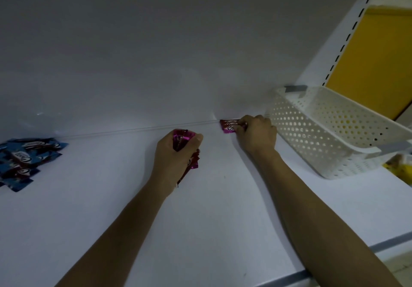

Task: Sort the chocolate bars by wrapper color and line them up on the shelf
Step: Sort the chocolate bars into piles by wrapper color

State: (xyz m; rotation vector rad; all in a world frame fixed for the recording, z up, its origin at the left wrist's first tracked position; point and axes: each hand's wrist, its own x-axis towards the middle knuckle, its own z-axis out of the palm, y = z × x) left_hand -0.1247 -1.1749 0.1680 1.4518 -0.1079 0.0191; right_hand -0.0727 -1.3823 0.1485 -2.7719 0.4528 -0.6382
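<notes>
My left hand (176, 155) grips a bunch of pink-wrapped chocolate bars (183, 139) above the middle of the white shelf (111, 208). My right hand (256, 135) pinches a pink bar on a small stack of pink bars (228, 126) lying at the back of the shelf against the rear wall. Several blue-wrapped bars (24, 159) lie in a loose heap at the far left of the shelf.
A white perforated plastic basket (330, 135) stands on the shelf's right side, just right of my right hand. Yellow packets (401, 168) show past the basket. A slotted upright (347, 32) and a yellow panel (374, 59) rise at the right.
</notes>
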